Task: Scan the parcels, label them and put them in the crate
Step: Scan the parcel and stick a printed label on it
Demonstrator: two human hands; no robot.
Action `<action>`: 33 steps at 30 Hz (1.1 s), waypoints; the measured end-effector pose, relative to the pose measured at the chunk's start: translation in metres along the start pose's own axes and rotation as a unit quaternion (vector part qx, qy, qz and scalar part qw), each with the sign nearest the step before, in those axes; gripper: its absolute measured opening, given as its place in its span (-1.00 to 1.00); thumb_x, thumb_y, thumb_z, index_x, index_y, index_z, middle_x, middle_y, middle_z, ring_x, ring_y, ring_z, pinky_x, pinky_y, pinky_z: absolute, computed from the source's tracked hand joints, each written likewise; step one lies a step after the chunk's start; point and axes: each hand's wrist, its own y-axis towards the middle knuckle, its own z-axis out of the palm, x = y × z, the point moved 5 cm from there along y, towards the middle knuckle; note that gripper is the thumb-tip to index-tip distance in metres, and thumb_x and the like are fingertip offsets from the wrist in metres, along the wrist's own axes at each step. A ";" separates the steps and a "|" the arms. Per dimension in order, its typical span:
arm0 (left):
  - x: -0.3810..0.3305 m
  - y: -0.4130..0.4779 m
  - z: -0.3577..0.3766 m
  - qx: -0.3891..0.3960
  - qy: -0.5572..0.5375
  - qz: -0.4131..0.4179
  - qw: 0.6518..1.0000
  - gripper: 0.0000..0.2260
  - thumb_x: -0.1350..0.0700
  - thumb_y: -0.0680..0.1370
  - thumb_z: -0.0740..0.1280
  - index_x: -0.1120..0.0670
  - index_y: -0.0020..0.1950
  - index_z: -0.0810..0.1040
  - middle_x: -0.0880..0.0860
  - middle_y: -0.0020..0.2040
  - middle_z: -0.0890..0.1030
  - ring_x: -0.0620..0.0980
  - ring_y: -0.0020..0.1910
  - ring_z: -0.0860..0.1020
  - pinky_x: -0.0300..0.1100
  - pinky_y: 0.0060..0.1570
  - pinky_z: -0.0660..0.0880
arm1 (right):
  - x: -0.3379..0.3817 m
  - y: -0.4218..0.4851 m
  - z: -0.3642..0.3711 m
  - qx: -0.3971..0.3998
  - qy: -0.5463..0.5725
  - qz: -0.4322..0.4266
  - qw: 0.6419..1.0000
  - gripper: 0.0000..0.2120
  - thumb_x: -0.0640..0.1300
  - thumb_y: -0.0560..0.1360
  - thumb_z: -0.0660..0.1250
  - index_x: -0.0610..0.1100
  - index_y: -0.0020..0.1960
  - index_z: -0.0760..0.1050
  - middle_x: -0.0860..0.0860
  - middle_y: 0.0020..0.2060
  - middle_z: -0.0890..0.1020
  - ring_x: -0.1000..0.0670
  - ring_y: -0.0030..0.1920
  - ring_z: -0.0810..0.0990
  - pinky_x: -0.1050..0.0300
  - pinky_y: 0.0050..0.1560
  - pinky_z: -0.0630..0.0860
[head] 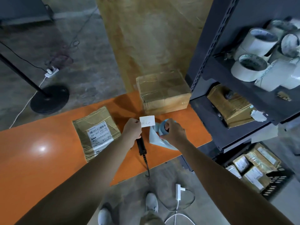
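Note:
On the orange table (32, 153) lies a flat taped cardboard parcel (95, 132) with a printed shipping label on top. A larger plain cardboard box (164, 91) stands at the table's far edge. My left hand (132, 129) pinches a small white label (147, 121) with handwriting on it, held above the table. My right hand (173, 132) grips a pale blue label roll (162, 127), its backing strip trailing down. A black handheld scanner (141, 146) with its cable lies on the table under my left hand.
A dark metal shelf unit (211, 65) stands at the right with white tape rolls and boxes. A black crate (274, 181) with several labelled parcels sits on the floor at lower right. A lamp stand base (49, 99) and power strips are on the floor.

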 end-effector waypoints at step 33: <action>0.094 -0.057 -0.177 0.004 -0.079 -0.063 0.995 -0.90 0.20 0.50 0.29 0.14 -0.22 0.51 0.08 -0.30 0.50 0.02 -0.36 0.37 -0.25 -0.39 0.29 | 0.198 -0.053 0.073 0.102 0.047 -0.139 0.984 -0.65 -0.16 0.59 0.21 -0.11 -0.36 0.27 0.03 -0.54 0.29 0.07 -0.53 0.24 0.15 -0.46 0.19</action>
